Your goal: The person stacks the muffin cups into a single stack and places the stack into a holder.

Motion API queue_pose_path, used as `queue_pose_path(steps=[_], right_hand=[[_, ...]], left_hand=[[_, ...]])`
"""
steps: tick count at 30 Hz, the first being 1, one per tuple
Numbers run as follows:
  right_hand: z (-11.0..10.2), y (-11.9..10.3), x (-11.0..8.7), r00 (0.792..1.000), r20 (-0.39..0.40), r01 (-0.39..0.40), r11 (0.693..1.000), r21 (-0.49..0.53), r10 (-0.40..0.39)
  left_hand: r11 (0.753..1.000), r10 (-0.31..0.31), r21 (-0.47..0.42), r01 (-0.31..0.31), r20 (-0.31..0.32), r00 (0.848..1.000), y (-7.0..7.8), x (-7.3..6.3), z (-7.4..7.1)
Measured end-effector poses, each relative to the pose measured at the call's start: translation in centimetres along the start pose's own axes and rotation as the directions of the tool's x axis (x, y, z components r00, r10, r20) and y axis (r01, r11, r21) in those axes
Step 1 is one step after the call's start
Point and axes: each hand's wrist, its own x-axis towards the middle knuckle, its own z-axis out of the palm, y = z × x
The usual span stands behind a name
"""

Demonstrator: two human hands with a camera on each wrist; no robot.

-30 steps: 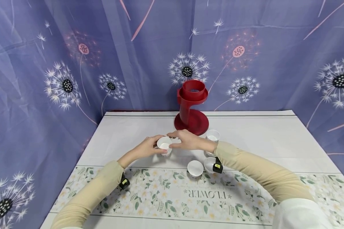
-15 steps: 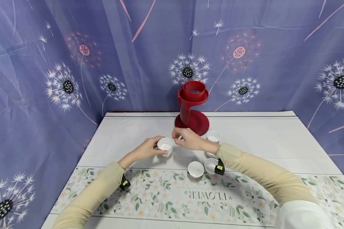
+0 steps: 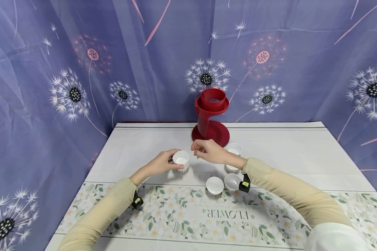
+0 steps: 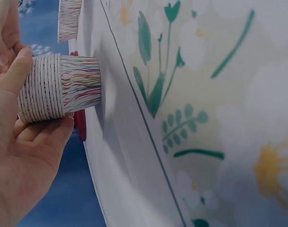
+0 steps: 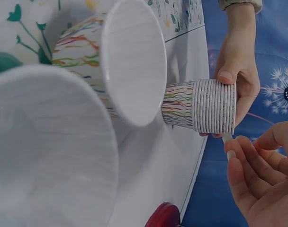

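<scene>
My left hand (image 3: 160, 162) grips a stack of nested paper cups (image 3: 181, 159), thumb on the near side and fingers round the far side. In the left wrist view the stacked paper cups (image 4: 80, 85) show close-set rims and a coloured wavy-line pattern. My right hand (image 3: 211, 152) hovers just right of the stack, apart from it in the head view. Its fingers (image 5: 250, 163) are loosely bent, and I see nothing held between them. Single paper cups stand nearby: one white cup (image 3: 214, 185) and another (image 3: 232, 182) beside it, below my right wrist.
Behind my right forearm are another cup (image 3: 234, 149) and a partly hidden cup (image 3: 231, 168). A red stand (image 3: 202, 122) with a ring-shaped top and round base stands at the back of the white table (image 3: 279, 150). A purple curtain (image 3: 163, 76) hangs behind it.
My right hand has drawn back from the stack's rim, moving to the right. The left hand keeps holding the stack in nearly the same place.
</scene>
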Motion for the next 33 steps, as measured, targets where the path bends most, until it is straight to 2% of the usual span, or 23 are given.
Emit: queue_pose_path(steps=[6,13,22,28,33], right_hand=[[-0.1,0.3,-0.5,0.999,0.035,-0.03,0.999,-0.028,0.031],[-0.1,0.6,-1.0,0.992,0.128,-0.004,0.999,-0.041,0.009],[-0.2,0.7,-1.6,0.983,0.18,0.021,1.0,-0.022,-0.017],[-0.5,1.0,-2.2,0.966,0.256,0.048,0.999,-0.007,-0.045],[-0.8,1.0,-3.1,0.944,0.329,0.015,1.0,-0.026,-0.005]], left_hand=[[1.0,0.0,-0.018,0.0,0.003,1.0,0.0,0.0,0.1],[1.0,0.005,-0.019,-0.005,0.005,1.0,0.1,0.0,0.0],[1.0,0.015,-0.013,-0.015,-0.008,1.0,0.0,0.0,0.0],[1.0,0.017,-0.019,-0.017,-0.008,1.0,0.0,0.0,0.0],[1.0,0.007,-0.01,-0.007,0.002,1.0,0.1,-0.1,0.0]])
